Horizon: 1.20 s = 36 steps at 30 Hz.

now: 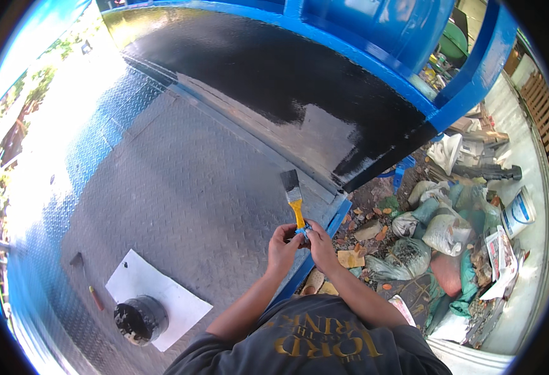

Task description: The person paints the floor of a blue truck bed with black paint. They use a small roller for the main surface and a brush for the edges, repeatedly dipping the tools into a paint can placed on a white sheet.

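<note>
A paintbrush (295, 208) with a yellow handle and dark, paint-covered bristles points away from me, bristles up. My left hand (282, 245) and my right hand (318, 242) meet at the lower end of its handle, both with fingers closed there. A small blue bit (304, 231) shows between the fingertips; what it is I cannot make out. Beyond the brush stands a panel (243, 56) coated mostly in wet-looking black paint, with a bare greyish patch (324, 132) low on its right part.
On the grey tread-plate floor (162, 187), a black-smeared can (156, 315) stands on a white sheet (184, 307). Left of it lies a scraper (89, 281). A blue frame (374, 47) edges the panel. Bags of rubbish (446, 231) and a white bucket (519, 214) crowd the ground at right.
</note>
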### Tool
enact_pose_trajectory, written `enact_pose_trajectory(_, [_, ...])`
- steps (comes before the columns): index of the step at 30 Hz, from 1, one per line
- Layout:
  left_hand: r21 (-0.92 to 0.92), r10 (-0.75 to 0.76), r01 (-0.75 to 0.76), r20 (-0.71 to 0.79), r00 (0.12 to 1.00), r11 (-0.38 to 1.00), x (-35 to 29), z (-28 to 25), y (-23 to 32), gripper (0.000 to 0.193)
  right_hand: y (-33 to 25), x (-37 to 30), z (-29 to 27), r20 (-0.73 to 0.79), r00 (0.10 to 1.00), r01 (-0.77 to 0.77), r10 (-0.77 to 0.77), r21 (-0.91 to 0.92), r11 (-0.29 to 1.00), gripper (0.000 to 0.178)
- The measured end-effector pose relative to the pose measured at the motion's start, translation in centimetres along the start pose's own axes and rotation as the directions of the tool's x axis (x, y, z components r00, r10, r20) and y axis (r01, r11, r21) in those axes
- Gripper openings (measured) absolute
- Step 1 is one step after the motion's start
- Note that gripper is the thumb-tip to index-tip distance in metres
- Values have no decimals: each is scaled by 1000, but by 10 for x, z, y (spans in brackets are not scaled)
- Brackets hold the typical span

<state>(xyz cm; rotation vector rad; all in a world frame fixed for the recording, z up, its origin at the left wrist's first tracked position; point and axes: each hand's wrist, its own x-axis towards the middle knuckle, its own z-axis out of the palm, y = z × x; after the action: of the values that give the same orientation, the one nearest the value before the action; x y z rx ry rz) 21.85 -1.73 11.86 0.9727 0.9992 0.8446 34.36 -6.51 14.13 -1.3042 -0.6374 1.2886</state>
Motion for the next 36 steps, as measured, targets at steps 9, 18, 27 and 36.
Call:
enact_pose_trajectory(9, [62,6,-6,1,1000,998,-5,-10,-16,30,21,5,6,50,998,-28,31,-46,999,32])
enact_pose_trajectory(18, [849,351,-285,128,928,445,53,-86,14,47,8,-3,-2,-103,990,-98,99,12,995,23])
enact_pose_trajectory(27, [924,217,-375,381,899,-69,112,-163,-25,91,-106,-18,-12,-330,906,262,-265,-54,964,26])
enact_pose_trajectory(36, [928,194,-369,372,908,-53,108,-160,-26,97,-131,21,-33,-470,779,370,-415,-190,909,33])
